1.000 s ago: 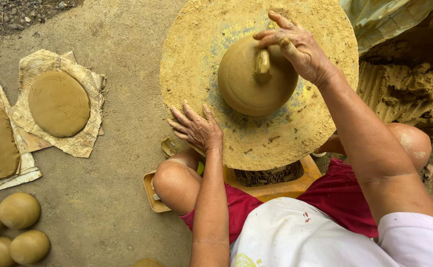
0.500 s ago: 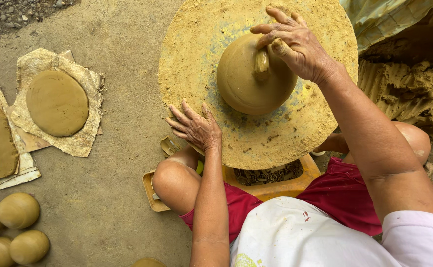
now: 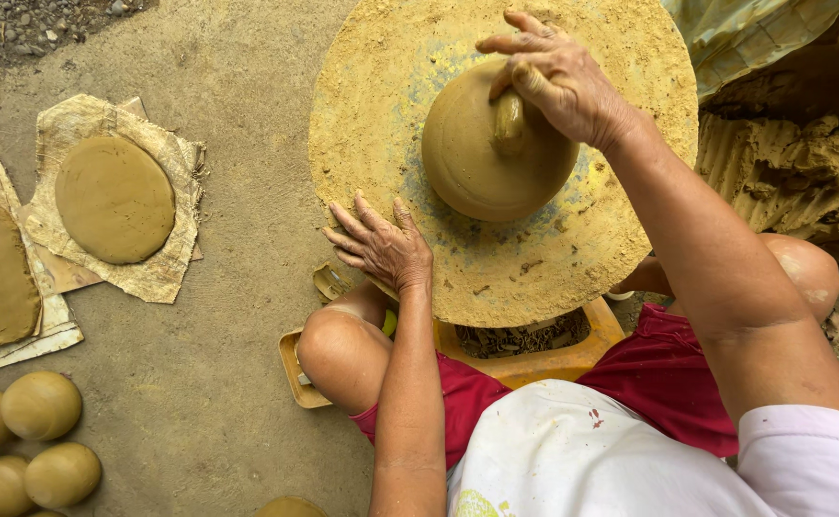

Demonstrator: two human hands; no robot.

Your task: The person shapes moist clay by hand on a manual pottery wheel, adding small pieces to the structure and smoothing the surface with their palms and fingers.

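A round clay dome (image 3: 482, 158) sits in the middle of a sand-dusted potter's wheel (image 3: 592, 258). My right hand (image 3: 558, 81) rests on the dome's top with its fingers curled around a small clay knob (image 3: 509, 123). My left hand (image 3: 381, 247) lies flat with fingers spread on the wheel's near left rim. My bare knees flank the wheel, the left one (image 3: 343, 349) below that hand.
Two flat clay discs (image 3: 115, 198) lie on paper sheets at the left on the concrete floor. Several clay balls (image 3: 41, 407) sit at the bottom left. A rough heap of raw clay (image 3: 803, 172) stands at the right. An orange frame (image 3: 534, 359) sits under the wheel.
My right hand has shifted slightly over the knob on the dome. The left hand stays on the wheel's rim.
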